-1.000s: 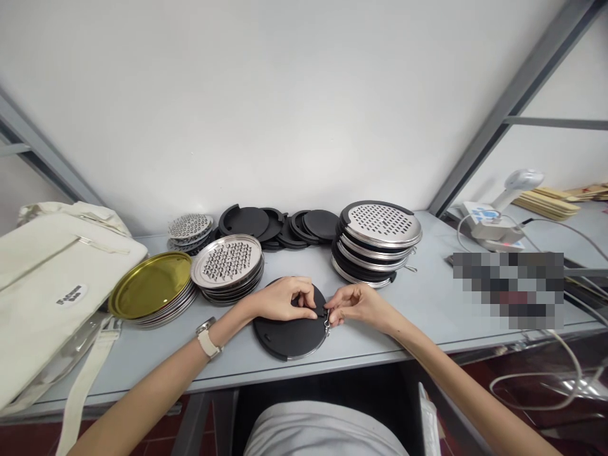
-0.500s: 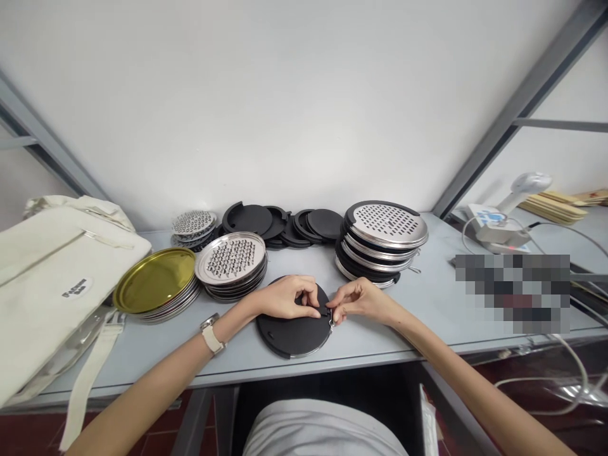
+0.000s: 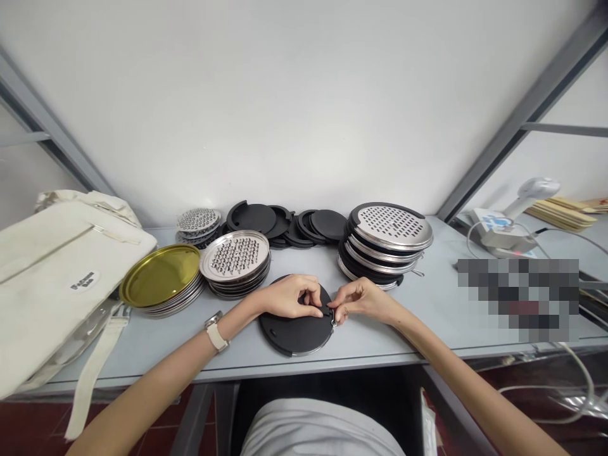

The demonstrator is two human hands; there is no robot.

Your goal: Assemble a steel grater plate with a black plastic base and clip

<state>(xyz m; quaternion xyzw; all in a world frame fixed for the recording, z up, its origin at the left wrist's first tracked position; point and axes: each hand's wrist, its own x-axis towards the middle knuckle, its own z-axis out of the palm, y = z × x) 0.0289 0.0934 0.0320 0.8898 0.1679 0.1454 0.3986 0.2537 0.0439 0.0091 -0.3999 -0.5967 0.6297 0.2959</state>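
Note:
A round black disc [image 3: 297,335] with a metal rim along part of its edge lies flat near the table's front edge. My left hand [image 3: 294,296] rests over its top, thumb and forefinger pinched at a small black tab near the right rim. On that same rim, a small metal clasp [image 3: 334,322] is pinched between the thumb and fingers of my right hand [image 3: 358,300]. The fingertips of both hands nearly meet and partly hide the tab and clasp. Just behind the disc stands a stack of round metal grater plates [image 3: 235,256].
Gold-topped round plates [image 3: 161,275] are stacked at left beside a cream bag [image 3: 61,278]. Small grater discs [image 3: 197,220] and black discs [image 3: 251,218] line the wall. Black-rimmed graters [image 3: 392,228] pile up at right. Farther right are a scanner [image 3: 534,190] and cables.
The view has shifted slightly, so everything sits a little further right. Both hands keep their pinch at the disc's right rim, with hardly any movement.

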